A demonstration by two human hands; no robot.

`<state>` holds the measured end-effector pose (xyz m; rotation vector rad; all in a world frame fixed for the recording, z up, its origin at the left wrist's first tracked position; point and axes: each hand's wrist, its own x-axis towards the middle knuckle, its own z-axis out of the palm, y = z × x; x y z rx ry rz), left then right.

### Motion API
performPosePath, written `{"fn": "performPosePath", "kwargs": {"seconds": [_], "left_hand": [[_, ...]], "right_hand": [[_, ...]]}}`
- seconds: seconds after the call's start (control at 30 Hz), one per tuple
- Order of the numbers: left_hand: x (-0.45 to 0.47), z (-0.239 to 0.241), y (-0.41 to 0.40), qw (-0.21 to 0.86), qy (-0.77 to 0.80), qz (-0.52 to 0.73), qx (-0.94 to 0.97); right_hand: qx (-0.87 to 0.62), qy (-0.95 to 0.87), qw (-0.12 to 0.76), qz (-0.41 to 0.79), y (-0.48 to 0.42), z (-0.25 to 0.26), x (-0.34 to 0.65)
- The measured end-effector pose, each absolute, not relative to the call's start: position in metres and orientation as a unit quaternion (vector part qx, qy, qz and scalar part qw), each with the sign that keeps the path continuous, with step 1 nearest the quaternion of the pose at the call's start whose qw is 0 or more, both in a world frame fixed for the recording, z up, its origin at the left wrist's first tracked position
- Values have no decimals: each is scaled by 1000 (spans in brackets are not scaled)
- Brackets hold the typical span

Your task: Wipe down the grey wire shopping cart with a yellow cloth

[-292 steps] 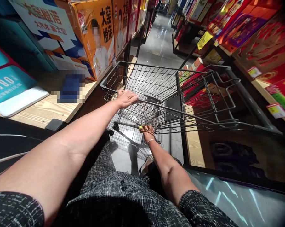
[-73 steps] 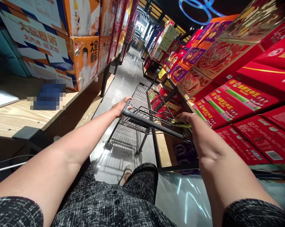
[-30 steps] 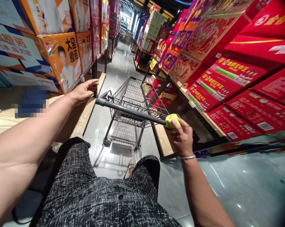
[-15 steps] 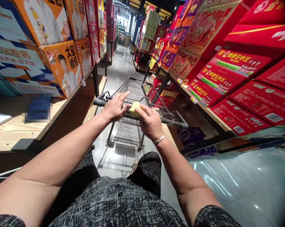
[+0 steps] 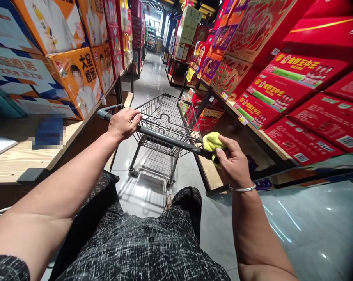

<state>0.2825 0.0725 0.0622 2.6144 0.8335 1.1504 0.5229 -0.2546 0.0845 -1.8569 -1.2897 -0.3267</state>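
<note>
A wire shopping cart (image 5: 167, 117) stands in the aisle in front of me, its basket bare. My left hand (image 5: 123, 123) is closed round the left part of the dark handle bar (image 5: 164, 139). My right hand (image 5: 233, 162) presses a yellow cloth (image 5: 211, 142) wrapped over the right end of the same bar, fingers closed on it. A silver bracelet circles my right wrist.
Orange and white cartons (image 5: 77, 74) sit on a wooden shelf (image 5: 18, 158) at the left. Red gift boxes (image 5: 284, 93) fill the slanted shelves at the right, close beside the cart. A glossy grey floor (image 5: 155, 78) runs down the aisle beyond.
My right hand has slid the yellow cloth from the middle of the handle bar to its right end. My left hand has shifted left along the bar and the cart has swung slightly.
</note>
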Motion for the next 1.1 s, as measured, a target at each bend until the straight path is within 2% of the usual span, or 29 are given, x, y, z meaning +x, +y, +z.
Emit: {"fn": "performPosePath", "kwargs": {"seconds": [0.13,0.3,0.4,0.5,0.63,0.9,1.1], "left_hand": [[290,75,53,109,285,354,884],[311,82,-18,148,120,241,952],[316,79,-55,97,86,212,969],[311,74,-71,34,152,219,963],[299,69,-63,12,222,232,947],[292,64,-45,33,158,259,952],[282,63,-39,46,123,267,955]], "right_hand": [[-686,-578,433,-84,-246,85,493],[-632,-635,435,-88,-210,66,493],[-630,-613,459,-125,-169,33,514],[-657,-592,453,-111,-125,1,536],[-700,-589,397,-76,-82,-9,553],[-650,-735,175,78,-62,48,549],[-635,-748,147,124,-65,58,538]]}}
